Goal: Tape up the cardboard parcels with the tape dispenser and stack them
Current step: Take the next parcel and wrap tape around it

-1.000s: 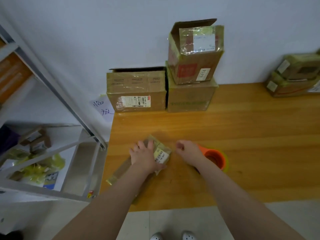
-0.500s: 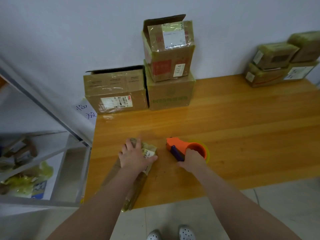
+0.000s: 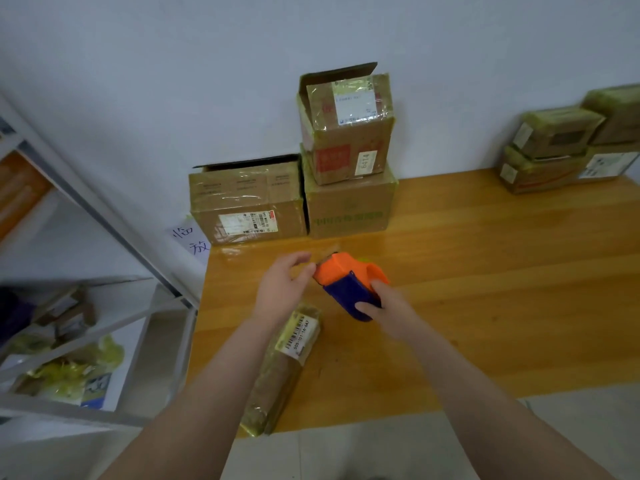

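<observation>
Centrally, the right hand (image 3: 384, 311) grips the blue handle of the tape dispenser (image 3: 341, 271) above the tabletop (image 3: 485, 289). The left hand (image 3: 280, 289), fingers curved, meets its orange nose; whether it pinches tape cannot be told. A long taped parcel (image 3: 277, 372) lies lower centre. The upper-centre boxes (image 3: 346, 133) hide their contents.

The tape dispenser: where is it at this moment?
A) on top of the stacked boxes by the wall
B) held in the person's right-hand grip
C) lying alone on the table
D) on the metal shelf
B: the right-hand grip curls round the blue handle of the tape dispenser, which is held over the table.
</observation>
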